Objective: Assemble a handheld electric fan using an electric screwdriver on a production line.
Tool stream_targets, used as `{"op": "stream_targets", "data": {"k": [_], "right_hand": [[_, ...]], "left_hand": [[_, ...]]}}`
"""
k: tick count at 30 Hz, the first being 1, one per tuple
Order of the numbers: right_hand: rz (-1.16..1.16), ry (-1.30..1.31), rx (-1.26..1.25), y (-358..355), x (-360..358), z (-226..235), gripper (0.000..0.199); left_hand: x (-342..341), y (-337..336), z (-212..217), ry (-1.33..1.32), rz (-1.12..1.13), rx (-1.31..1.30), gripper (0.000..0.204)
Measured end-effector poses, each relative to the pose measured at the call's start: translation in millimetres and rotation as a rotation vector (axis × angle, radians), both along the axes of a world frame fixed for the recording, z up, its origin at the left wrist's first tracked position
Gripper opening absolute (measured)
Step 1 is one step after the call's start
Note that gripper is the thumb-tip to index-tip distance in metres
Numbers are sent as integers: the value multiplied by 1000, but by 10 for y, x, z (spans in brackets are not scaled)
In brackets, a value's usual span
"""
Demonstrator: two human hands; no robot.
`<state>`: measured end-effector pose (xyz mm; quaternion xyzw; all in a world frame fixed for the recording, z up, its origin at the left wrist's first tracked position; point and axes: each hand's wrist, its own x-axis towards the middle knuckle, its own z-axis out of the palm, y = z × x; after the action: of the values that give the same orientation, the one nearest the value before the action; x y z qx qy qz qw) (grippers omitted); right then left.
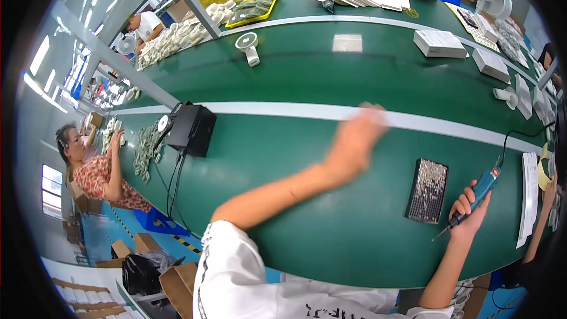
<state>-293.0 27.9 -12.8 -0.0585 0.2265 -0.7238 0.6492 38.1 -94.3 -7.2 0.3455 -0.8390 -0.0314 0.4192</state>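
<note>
My right hand (471, 212) is wrapped round a blue-green electric screwdriver (485, 188), its thin bit pointing down to the left over the bench. A black cord runs up from the tool's far end. Just left of it lies a black grid tray (426, 211) with small metal pieces, apparently screws, in its holes. My left hand (354, 145) is stretched out above the far edge of the green bench (283, 183), near the pale rail (283, 110). It is smeared by motion, so its fingers and anything in them cannot be made out.
A black box (192, 130) with cables stands at the left. Beyond the rail, a white handheld fan (250, 50) and white boxes (440, 44) lie on the green surface. Long white strips (527, 201) lie at the right. Other people work at left, right and the far side.
</note>
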Motion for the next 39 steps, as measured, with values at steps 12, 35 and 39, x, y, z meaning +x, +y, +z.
{"op": "stream_targets", "data": {"k": [12, 35, 39], "right_hand": [[-35, -111, 40, -252, 277, 113, 45], [-398, 678, -412, -257, 671, 384, 79], [-375, 676, -333, -287, 705, 346, 79]], "left_hand": [[3560, -2587, -303, -728, 482, 162, 38], [-385, 977, 23, 21, -121, 767, 44], [-403, 985, -2, -61, -96, 750, 44]]}}
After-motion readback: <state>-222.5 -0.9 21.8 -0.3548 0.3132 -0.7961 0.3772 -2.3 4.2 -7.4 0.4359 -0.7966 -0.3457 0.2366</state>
